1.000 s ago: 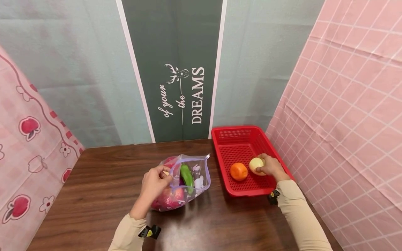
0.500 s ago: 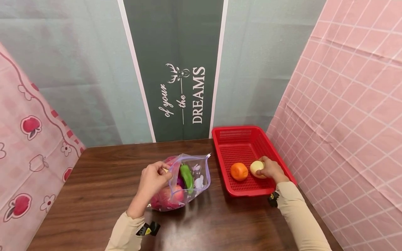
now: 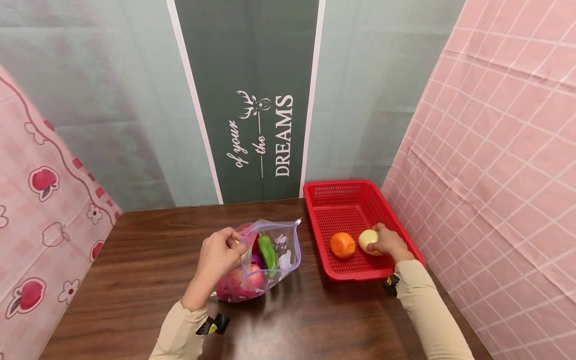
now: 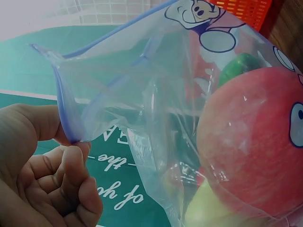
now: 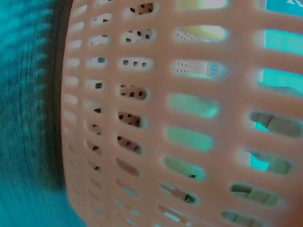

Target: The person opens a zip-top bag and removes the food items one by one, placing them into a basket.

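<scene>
My left hand (image 3: 220, 252) pinches the purple-edged mouth of a clear zip bag (image 3: 288, 257) on the table. Its thumb and finger meet at the bag's rim (image 4: 71, 135) in the left wrist view. Inside the bag lie a green pepper (image 3: 267, 252), a red-pink round fruit (image 4: 246, 142), something purple and something pale yellow. Over in the red basket (image 3: 319, 260), my right hand (image 3: 390, 244) grips a pale yellow round fruit or vegetable (image 3: 369, 241), its exact kind unclear. An orange-coloured round fruit (image 3: 342, 245) sits just left of it. Slots of the basket wall (image 5: 156, 104) mostly hide the right hand in its wrist view.
The basket stands at the right of the dark wooden table (image 3: 148, 260), near a pink checked cloth (image 3: 495, 175). A grey-green curtain (image 3: 360, 90) with white lettering hangs behind the table. Another pink patterned cloth (image 3: 40, 225) hangs on the left.
My left hand has shifted slightly up and left, drawing the bag's mouth wider. My right hand and the pale yellow item have moved only a touch to the right within the basket.
</scene>
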Demonstrator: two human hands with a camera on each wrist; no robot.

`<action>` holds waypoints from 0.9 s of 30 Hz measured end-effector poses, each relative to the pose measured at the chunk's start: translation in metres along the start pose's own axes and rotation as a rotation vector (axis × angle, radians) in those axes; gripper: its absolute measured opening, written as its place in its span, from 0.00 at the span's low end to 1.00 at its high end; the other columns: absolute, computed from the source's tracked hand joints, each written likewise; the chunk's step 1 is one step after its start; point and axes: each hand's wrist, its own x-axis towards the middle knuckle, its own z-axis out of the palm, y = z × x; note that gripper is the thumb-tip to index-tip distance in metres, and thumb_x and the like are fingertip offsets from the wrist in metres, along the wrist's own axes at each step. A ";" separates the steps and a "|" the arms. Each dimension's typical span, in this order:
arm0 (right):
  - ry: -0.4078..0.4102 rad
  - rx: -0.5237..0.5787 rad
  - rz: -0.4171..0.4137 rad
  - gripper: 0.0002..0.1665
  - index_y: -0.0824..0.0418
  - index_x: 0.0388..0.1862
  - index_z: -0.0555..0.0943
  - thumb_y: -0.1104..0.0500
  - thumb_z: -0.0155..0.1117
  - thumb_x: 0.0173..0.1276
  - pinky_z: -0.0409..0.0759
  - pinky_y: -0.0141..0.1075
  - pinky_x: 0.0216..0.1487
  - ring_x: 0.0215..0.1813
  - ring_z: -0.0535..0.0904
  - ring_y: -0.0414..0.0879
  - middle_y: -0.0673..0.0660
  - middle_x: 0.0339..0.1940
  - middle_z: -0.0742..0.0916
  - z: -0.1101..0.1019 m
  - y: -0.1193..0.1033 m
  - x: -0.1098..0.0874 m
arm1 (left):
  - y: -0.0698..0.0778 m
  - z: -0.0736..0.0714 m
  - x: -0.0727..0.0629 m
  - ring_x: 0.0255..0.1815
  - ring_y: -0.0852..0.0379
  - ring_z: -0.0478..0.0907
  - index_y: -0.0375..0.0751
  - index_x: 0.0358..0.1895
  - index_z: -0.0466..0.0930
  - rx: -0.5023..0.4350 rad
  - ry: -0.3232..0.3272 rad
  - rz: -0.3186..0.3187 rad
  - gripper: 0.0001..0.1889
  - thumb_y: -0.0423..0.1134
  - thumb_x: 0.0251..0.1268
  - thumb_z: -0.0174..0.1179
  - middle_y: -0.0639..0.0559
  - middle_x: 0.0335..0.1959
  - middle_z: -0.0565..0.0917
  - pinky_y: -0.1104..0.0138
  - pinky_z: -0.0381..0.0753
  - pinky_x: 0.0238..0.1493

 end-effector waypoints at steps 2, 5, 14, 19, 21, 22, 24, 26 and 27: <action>0.004 -0.014 -0.005 0.38 0.69 0.56 0.67 0.54 0.71 0.49 0.70 0.50 0.35 0.38 0.73 0.59 0.68 0.38 0.79 -0.002 -0.003 -0.002 | -0.001 0.001 0.000 0.20 0.57 0.68 0.41 0.27 0.80 -0.003 -0.011 -0.002 0.05 0.33 0.43 0.61 0.58 0.14 0.72 0.63 0.67 0.23; 0.024 -0.034 -0.009 0.38 0.71 0.56 0.68 0.54 0.70 0.50 0.71 0.52 0.39 0.41 0.73 0.61 0.70 0.40 0.79 -0.008 -0.013 -0.008 | -0.004 0.003 0.000 0.19 0.57 0.68 0.43 0.27 0.80 -0.020 -0.039 -0.005 0.04 0.33 0.43 0.61 0.58 0.14 0.73 0.64 0.67 0.23; 0.114 -0.039 -0.036 0.34 0.69 0.55 0.72 0.50 0.67 0.54 0.72 0.55 0.40 0.42 0.74 0.62 0.70 0.45 0.79 -0.018 -0.063 -0.030 | -0.009 0.012 -0.008 0.19 0.60 0.69 0.44 0.24 0.79 -0.048 -0.121 0.019 0.05 0.31 0.42 0.63 0.59 0.14 0.73 0.65 0.67 0.23; 0.140 -0.025 -0.129 0.31 0.69 0.53 0.74 0.53 0.68 0.54 0.74 0.49 0.35 0.32 0.75 0.54 0.62 0.32 0.81 -0.015 -0.092 -0.041 | -0.010 0.015 -0.009 0.19 0.60 0.69 0.44 0.23 0.79 -0.056 -0.142 0.016 0.04 0.32 0.42 0.64 0.58 0.14 0.73 0.65 0.67 0.22; 0.132 -0.016 -0.154 0.30 0.69 0.53 0.74 0.54 0.68 0.54 0.74 0.46 0.32 0.29 0.73 0.51 0.59 0.30 0.80 -0.013 -0.102 -0.046 | -0.010 0.016 -0.010 0.20 0.59 0.69 0.44 0.24 0.79 -0.059 -0.148 0.015 0.04 0.32 0.43 0.64 0.58 0.14 0.73 0.65 0.67 0.22; 0.135 -0.019 -0.169 0.30 0.69 0.52 0.75 0.54 0.69 0.54 0.74 0.45 0.32 0.29 0.73 0.50 0.58 0.30 0.80 -0.012 -0.106 -0.048 | -0.010 0.016 -0.010 0.20 0.60 0.69 0.44 0.24 0.79 -0.059 -0.150 0.015 0.04 0.32 0.43 0.64 0.58 0.15 0.73 0.65 0.67 0.22; 0.131 -0.007 -0.181 0.29 0.68 0.52 0.75 0.55 0.69 0.53 0.74 0.45 0.33 0.31 0.73 0.50 0.59 0.32 0.80 -0.009 -0.115 -0.053 | -0.011 0.017 -0.011 0.20 0.60 0.69 0.44 0.23 0.79 -0.059 -0.152 0.018 0.04 0.31 0.43 0.64 0.58 0.15 0.73 0.65 0.68 0.22; 0.123 0.002 -0.184 0.29 0.67 0.51 0.76 0.55 0.70 0.53 0.75 0.45 0.35 0.34 0.74 0.51 0.60 0.36 0.81 -0.005 -0.123 -0.059 | -0.011 0.019 -0.012 0.20 0.60 0.69 0.44 0.23 0.79 -0.059 -0.154 0.021 0.05 0.31 0.43 0.65 0.59 0.15 0.73 0.65 0.68 0.22; 0.124 0.000 -0.191 0.28 0.66 0.51 0.76 0.55 0.70 0.52 0.75 0.46 0.36 0.35 0.74 0.52 0.60 0.36 0.81 -0.004 -0.127 -0.062 | -0.011 0.019 -0.013 0.20 0.60 0.69 0.44 0.23 0.79 -0.059 -0.156 0.021 0.05 0.32 0.43 0.65 0.59 0.15 0.73 0.65 0.68 0.22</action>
